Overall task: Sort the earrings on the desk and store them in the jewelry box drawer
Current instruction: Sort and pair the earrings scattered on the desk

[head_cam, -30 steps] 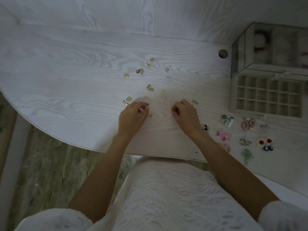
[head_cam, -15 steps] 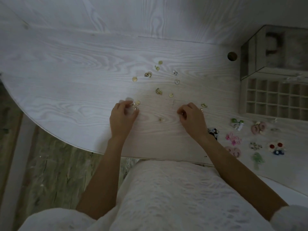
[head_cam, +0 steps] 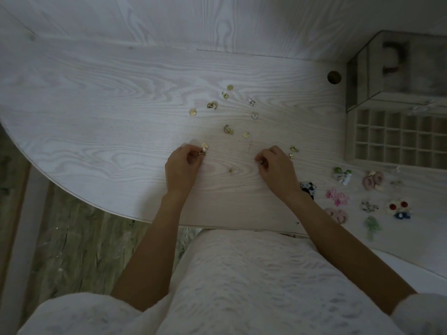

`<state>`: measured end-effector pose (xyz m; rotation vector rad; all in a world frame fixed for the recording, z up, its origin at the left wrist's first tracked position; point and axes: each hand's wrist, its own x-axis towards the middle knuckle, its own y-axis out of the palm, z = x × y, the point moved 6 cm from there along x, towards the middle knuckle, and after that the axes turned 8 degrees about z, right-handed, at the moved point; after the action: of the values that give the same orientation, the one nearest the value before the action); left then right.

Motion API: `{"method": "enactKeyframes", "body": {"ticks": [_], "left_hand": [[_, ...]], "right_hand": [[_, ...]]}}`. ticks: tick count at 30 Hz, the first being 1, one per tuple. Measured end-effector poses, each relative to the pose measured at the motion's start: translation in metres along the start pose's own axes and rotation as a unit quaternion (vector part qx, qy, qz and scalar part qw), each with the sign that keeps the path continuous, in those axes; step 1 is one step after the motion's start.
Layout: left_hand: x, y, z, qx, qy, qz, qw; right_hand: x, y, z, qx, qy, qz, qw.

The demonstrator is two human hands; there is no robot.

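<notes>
Small gold square earring [head_cam: 205, 146] pinched at left hand [head_cam: 183, 165] fingertips; right hand [head_cam: 275, 169] pinching tiny stud; compartmented drawer [head_cam: 396, 139] far right, nearer right hand.

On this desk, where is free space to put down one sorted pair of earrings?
Free: the wide bare desk left of the gold earrings; also the strip between the left hand and right hand, except one small earring. Crowded: the colourful earrings below the drawer tray.
</notes>
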<state>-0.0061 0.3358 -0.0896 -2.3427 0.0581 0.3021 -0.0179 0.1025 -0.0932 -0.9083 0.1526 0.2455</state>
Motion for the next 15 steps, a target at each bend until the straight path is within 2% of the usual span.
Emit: {"method": "enactKeyframes", "body": {"ticks": [8, 15], "left_hand": [[-0.001, -0.004, 0.010, -0.029, -0.029, -0.004, 0.999], [0.005, -0.014, 0.019, 0.003, -0.016, -0.054, 0.998]], "right_hand": [[0.003, 0.000, 0.004, -0.008, -0.012, -0.005, 1.000], [0.008, 0.000, 0.012, -0.025, -0.022, 0.001, 0.999]]}}
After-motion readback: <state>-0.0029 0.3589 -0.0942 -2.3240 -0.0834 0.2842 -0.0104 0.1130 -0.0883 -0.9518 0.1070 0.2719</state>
